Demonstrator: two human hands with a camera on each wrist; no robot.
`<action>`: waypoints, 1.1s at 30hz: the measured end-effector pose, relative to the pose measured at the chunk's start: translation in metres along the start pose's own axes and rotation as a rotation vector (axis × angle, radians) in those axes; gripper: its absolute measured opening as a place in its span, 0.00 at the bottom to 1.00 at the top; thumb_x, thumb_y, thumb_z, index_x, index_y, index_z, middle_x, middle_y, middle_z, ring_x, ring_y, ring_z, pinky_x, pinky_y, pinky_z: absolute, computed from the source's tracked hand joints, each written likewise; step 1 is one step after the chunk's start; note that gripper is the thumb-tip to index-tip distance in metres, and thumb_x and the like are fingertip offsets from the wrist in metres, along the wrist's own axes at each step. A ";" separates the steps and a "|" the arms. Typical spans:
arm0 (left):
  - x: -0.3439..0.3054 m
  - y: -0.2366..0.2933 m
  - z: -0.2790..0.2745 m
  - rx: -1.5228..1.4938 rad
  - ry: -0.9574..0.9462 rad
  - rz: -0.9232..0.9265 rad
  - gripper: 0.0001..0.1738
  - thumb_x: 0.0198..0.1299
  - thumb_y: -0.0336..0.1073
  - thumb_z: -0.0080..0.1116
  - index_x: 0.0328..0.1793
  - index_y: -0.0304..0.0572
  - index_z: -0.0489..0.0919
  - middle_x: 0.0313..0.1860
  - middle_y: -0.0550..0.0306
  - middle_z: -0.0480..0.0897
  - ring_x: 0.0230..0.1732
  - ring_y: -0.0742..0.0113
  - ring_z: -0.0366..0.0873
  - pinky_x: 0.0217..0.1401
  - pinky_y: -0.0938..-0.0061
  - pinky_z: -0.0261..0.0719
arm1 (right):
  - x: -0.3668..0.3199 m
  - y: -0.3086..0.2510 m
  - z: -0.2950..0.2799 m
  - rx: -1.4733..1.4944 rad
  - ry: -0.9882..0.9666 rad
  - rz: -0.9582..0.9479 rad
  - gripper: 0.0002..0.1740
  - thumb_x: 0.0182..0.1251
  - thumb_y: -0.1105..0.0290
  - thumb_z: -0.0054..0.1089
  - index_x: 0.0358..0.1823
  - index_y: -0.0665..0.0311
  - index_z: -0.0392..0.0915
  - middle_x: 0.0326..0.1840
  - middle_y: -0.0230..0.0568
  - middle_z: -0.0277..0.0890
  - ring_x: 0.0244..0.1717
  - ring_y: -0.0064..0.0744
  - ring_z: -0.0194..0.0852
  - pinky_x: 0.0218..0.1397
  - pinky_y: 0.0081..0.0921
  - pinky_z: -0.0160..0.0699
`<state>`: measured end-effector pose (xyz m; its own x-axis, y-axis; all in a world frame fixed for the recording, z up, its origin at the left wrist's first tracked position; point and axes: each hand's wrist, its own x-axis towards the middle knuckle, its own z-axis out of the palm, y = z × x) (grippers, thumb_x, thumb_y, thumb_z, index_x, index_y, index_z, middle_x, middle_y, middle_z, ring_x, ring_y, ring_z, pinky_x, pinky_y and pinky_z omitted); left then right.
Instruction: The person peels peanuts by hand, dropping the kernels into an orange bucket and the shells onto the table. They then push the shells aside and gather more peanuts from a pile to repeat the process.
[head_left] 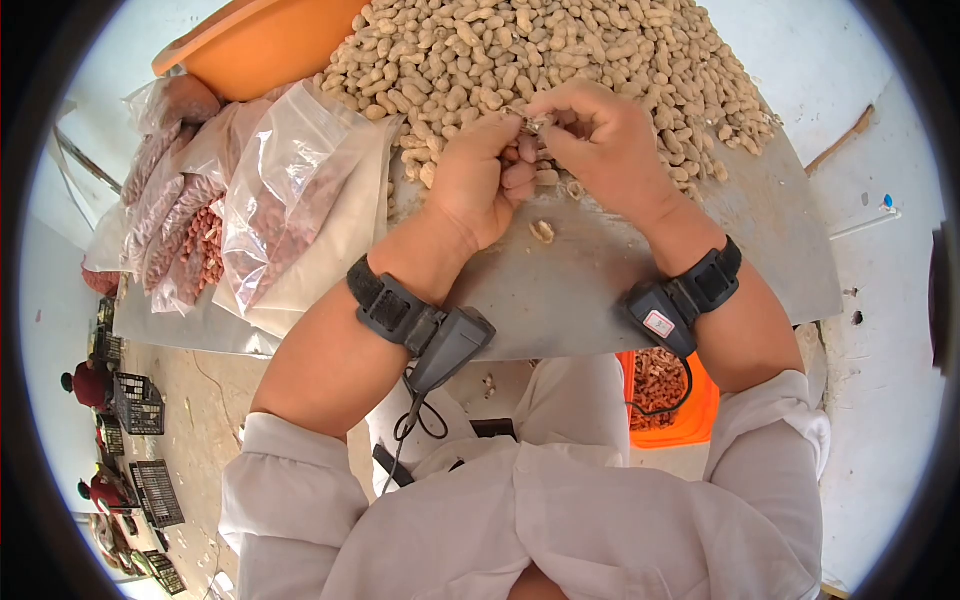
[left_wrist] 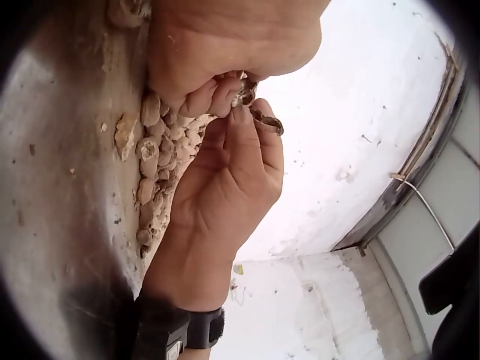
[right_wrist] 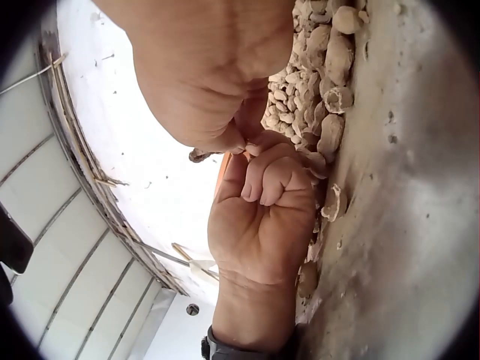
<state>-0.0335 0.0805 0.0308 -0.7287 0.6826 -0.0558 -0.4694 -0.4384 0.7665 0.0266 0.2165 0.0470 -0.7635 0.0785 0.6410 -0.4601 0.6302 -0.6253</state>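
Note:
My left hand and right hand meet at the near edge of a peanut pile. A broken peanut shell is pinched between their fingertips, its torn side showing in the left wrist view. Another piece of shell sticks out from the right hand's fingers. The left hand's fingers are curled, as the right wrist view shows, and reddish kernels lie against them. On the metal table just below the hands is an empty shell half.
Clear bags of red kernels lie on the left of the table, below an orange basin. An orange container holding reddish bits stands under the table's front edge. Black crates and people are on the far-left floor.

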 end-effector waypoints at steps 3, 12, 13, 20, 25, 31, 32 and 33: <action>0.000 -0.001 -0.002 0.079 -0.023 0.040 0.07 0.60 0.33 0.41 0.31 0.39 0.68 0.21 0.62 0.66 0.17 0.75 0.55 0.19 0.82 0.53 | 0.001 -0.004 -0.005 0.033 -0.027 0.128 0.10 0.47 0.77 0.54 0.33 0.66 0.79 0.23 0.38 0.73 0.26 0.22 0.70 0.30 0.20 0.70; -0.003 0.010 -0.009 -0.012 0.008 0.196 0.15 0.60 0.32 0.39 0.45 0.31 0.73 0.19 0.64 0.65 0.17 0.76 0.54 0.22 0.81 0.54 | 0.004 0.002 -0.016 0.104 -0.474 0.148 0.09 0.49 0.81 0.51 0.32 0.67 0.77 0.29 0.31 0.76 0.30 0.17 0.69 0.34 0.17 0.69; -0.002 0.010 -0.009 -0.012 0.012 0.196 0.14 0.60 0.33 0.39 0.45 0.31 0.73 0.19 0.64 0.65 0.17 0.76 0.54 0.22 0.81 0.54 | 0.004 0.001 -0.015 0.078 -0.490 0.183 0.09 0.48 0.81 0.51 0.32 0.67 0.77 0.29 0.32 0.76 0.30 0.19 0.69 0.35 0.18 0.69; 0.000 0.009 -0.007 0.016 0.018 0.200 0.12 0.61 0.34 0.44 0.43 0.33 0.74 0.19 0.66 0.66 0.18 0.77 0.55 0.22 0.81 0.53 | -0.001 0.010 -0.007 -0.464 -0.446 -0.064 0.06 0.49 0.74 0.58 0.30 0.64 0.78 0.27 0.41 0.74 0.32 0.36 0.72 0.36 0.28 0.71; 0.001 0.008 -0.006 0.020 0.012 0.200 0.09 0.59 0.32 0.48 0.41 0.34 0.75 0.20 0.66 0.66 0.17 0.78 0.56 0.20 0.81 0.53 | -0.002 0.012 -0.006 -0.505 -0.454 -0.070 0.06 0.49 0.73 0.59 0.30 0.64 0.77 0.28 0.41 0.73 0.32 0.40 0.71 0.36 0.31 0.70; 0.001 0.007 -0.007 0.066 -0.028 0.191 0.09 0.59 0.30 0.49 0.44 0.35 0.74 0.23 0.67 0.69 0.19 0.80 0.57 0.21 0.84 0.54 | 0.003 0.009 -0.010 0.113 -0.222 0.242 0.08 0.52 0.72 0.62 0.33 0.66 0.77 0.30 0.38 0.78 0.31 0.25 0.76 0.34 0.22 0.73; 0.001 0.006 -0.007 0.081 -0.044 0.182 0.09 0.59 0.29 0.50 0.44 0.35 0.75 0.23 0.68 0.69 0.19 0.80 0.57 0.21 0.84 0.54 | 0.004 0.009 -0.010 0.179 -0.170 0.242 0.08 0.52 0.72 0.62 0.33 0.66 0.77 0.30 0.37 0.78 0.31 0.22 0.75 0.33 0.20 0.73; 0.001 0.005 -0.007 0.097 -0.061 0.173 0.08 0.59 0.28 0.50 0.44 0.35 0.75 0.23 0.69 0.70 0.19 0.81 0.57 0.21 0.85 0.54 | 0.005 0.010 -0.010 0.245 -0.118 0.241 0.08 0.53 0.73 0.62 0.33 0.67 0.76 0.30 0.36 0.78 0.30 0.20 0.74 0.33 0.18 0.73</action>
<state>-0.0399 0.0754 0.0301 -0.7614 0.6374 0.1183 -0.2879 -0.4960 0.8192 0.0227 0.2310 0.0480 -0.9038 0.1035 0.4153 -0.3446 0.3995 -0.8495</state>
